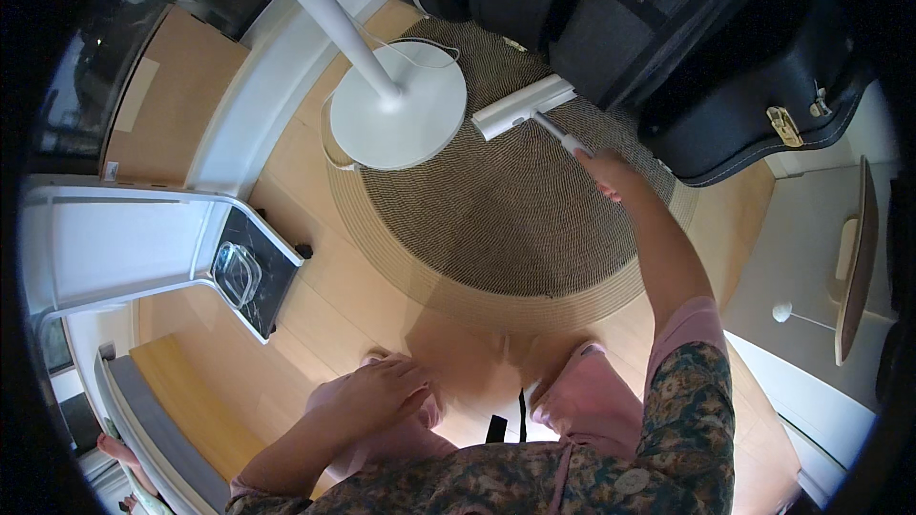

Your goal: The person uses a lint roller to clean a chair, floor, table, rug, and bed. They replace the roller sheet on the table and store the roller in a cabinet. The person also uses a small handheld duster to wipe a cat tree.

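Note:
My right hand (608, 173) grips the handle of a white lint roller or similar flat-headed cleaning tool (522, 107). Its long head lies on a round woven rug (501, 229), close to a black instrument case. The rug has a dark ribbed middle and a pale border. My left hand (390, 390) rests on my left knee, over pink trousers, and holds nothing that I can see.
A white round stand base (398, 106) with a pole and a cable sits on the rug's left edge. Black cases (751, 107) line the far side. At left are a wheeled side table (283, 257) with a glass dish (237, 274) and a cardboard box (179, 100).

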`<action>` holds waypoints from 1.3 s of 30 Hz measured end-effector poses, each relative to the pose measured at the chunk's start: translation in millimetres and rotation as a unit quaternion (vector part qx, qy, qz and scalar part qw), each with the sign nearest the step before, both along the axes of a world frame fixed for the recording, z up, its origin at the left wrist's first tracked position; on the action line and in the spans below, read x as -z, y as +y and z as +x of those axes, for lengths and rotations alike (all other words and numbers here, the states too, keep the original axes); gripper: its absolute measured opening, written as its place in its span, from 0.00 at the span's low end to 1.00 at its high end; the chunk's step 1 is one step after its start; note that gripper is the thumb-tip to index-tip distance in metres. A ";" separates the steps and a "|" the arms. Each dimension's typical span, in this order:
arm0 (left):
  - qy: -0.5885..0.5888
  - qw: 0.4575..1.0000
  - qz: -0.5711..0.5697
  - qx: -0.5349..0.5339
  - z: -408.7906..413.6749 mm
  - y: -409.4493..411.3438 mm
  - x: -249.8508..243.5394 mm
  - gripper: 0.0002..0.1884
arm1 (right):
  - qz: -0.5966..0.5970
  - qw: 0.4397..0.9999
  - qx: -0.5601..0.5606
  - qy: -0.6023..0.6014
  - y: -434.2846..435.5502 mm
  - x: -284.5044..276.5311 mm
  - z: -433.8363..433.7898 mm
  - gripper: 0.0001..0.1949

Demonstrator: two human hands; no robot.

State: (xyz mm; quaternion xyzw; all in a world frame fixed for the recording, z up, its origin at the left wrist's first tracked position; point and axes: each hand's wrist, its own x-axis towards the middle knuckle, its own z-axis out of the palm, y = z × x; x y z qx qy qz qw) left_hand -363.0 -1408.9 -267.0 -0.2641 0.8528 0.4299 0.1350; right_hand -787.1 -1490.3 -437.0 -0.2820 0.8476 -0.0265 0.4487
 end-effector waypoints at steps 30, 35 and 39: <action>-0.022 0.996 0.081 -0.037 7.6 -21.8 12.9 0.11 | -0.024 0.869 0.281 -0.406 176.4 -16.7 107.6 0.21; -0.005 1.000 0.007 -0.004 8.1 -17.7 31.5 0.08 | 0.023 0.864 0.394 -0.314 303.6 -76.2 61.6 0.20; -0.081 0.995 0.053 -0.007 -7.7 -22.7 23.7 0.12 | 0.049 0.841 0.484 -0.236 356.5 -57.0 29.8 0.24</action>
